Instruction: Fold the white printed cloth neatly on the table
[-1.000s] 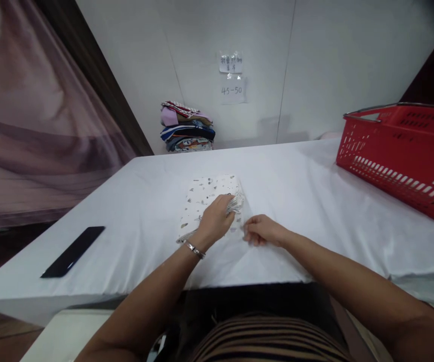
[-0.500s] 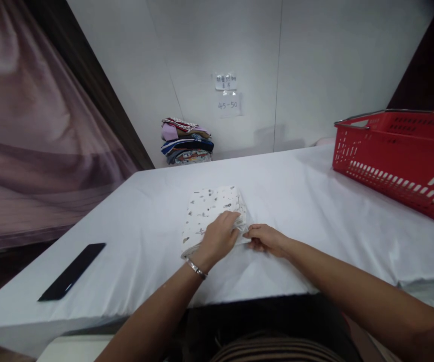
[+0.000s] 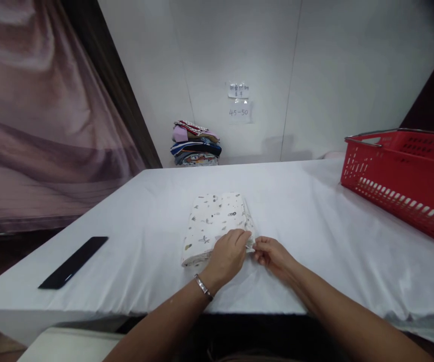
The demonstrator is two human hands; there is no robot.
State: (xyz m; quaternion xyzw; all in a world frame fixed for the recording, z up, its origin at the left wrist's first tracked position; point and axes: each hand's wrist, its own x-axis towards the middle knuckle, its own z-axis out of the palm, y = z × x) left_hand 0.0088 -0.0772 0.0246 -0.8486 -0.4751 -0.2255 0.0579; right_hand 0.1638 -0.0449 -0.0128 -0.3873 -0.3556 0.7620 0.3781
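Note:
A white cloth with small printed figures [image 3: 215,218] lies folded into a thick, flat bundle on the white-covered table [image 3: 156,201]. My left hand [image 3: 229,255], with a silver bracelet on its wrist, rests over the bundle's near right corner, its fingers curled around the edge there. Just to the right, my right hand [image 3: 272,254] pinches the cloth's edge at that same corner between thumb and fingers. The layers under my left hand are hidden.
A red basket [image 3: 401,176] stands at the table's right side. A flat black object [image 3: 74,263] lies at the left. Behind the far edge is a stack of folded fabrics [image 3: 196,146], below paper signs [image 3: 238,110] on the wall. A pink curtain [image 3: 39,120] hangs at left.
The camera's view has shifted. My left hand has slid slightly towards the near edge of the bundle. My right hand remains at the corner, pinching the cloth.

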